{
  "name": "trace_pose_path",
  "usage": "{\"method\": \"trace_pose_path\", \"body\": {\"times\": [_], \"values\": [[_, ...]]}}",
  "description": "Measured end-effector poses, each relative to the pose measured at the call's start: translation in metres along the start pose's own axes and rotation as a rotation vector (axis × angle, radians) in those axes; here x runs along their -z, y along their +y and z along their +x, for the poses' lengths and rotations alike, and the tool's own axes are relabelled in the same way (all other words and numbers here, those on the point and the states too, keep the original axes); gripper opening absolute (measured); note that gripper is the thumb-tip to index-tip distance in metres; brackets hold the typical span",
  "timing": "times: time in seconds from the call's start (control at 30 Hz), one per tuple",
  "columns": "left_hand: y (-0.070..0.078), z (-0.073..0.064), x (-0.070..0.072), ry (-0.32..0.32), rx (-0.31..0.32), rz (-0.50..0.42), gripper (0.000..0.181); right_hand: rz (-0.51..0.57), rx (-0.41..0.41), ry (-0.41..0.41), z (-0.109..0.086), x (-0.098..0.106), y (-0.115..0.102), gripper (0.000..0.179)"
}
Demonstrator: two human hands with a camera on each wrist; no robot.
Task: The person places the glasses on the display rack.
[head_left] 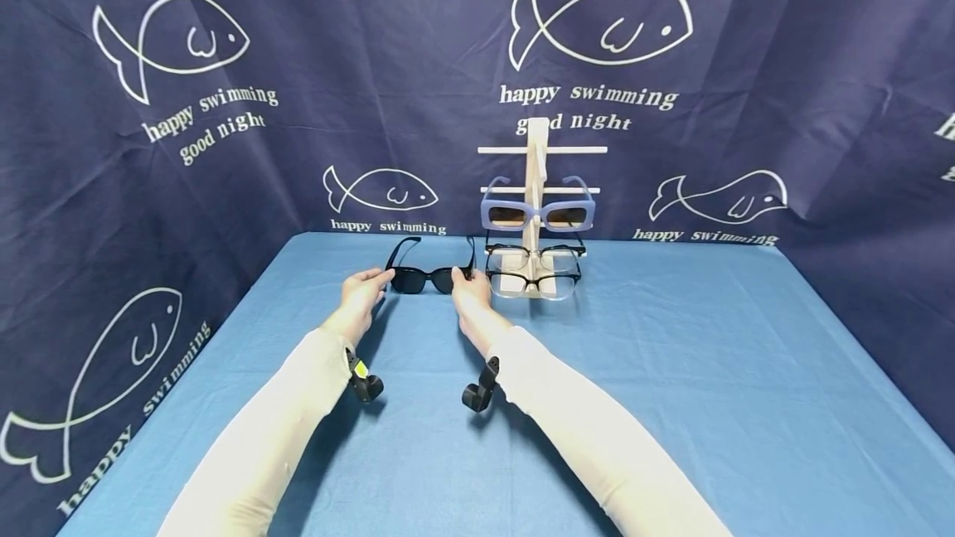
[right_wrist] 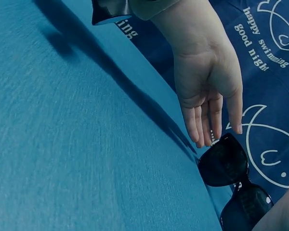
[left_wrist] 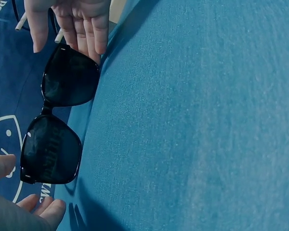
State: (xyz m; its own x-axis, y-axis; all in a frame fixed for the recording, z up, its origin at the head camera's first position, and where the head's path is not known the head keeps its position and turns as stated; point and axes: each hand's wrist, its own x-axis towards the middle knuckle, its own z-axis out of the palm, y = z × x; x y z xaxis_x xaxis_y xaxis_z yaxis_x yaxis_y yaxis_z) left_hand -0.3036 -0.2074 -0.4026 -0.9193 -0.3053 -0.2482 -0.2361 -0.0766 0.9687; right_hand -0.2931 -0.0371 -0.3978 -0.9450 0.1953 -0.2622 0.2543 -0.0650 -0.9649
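Note:
Black sunglasses (head_left: pixel 428 278) with dark lenses have their temples unfolded toward the back of the table. My left hand (head_left: pixel 361 295) is at their left end, thumb and fingers spread around the corner of the frame. At the opposite end is my right hand (head_left: pixel 473 298), its fingers extended beside the frame. In the left wrist view, the sunglasses (left_wrist: pixel 58 103) lie between the left fingers (left_wrist: pixel 50 211) and the right hand (left_wrist: pixel 82 24). The right wrist view has the left hand (right_wrist: pixel 207 79) with nearly straight fingers by the frame corner; most of the right hand is out of that view.
Right of the hands stands a wooden eyewear rack (head_left: pixel 537 168) with crossbars. It bears lilac sunglasses (head_left: pixel 537 215) above black-rimmed glasses (head_left: pixel 535 257) and another clear-lensed pair (head_left: pixel 533 284). A blue cloth (head_left: pixel 709 371) covers the table, and a navy fish-print curtain (head_left: pixel 418 81) hangs behind.

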Motion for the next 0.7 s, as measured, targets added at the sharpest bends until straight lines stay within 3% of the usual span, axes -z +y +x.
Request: {"method": "trace_pose_path", "body": {"times": [0.37,0.7], "values": [[-0.0007,-0.0012,-0.0039,-0.023,0.060,0.019,0.059,-0.061,-0.056,0.048,-0.0010,-0.0046,-0.0012,0.034],[-0.0046,-0.0026,-0.0018,0.057,0.060,0.021,0.047,-0.094,-0.036,0.104,-0.0060,-0.0091,0.0006,0.034]]}}
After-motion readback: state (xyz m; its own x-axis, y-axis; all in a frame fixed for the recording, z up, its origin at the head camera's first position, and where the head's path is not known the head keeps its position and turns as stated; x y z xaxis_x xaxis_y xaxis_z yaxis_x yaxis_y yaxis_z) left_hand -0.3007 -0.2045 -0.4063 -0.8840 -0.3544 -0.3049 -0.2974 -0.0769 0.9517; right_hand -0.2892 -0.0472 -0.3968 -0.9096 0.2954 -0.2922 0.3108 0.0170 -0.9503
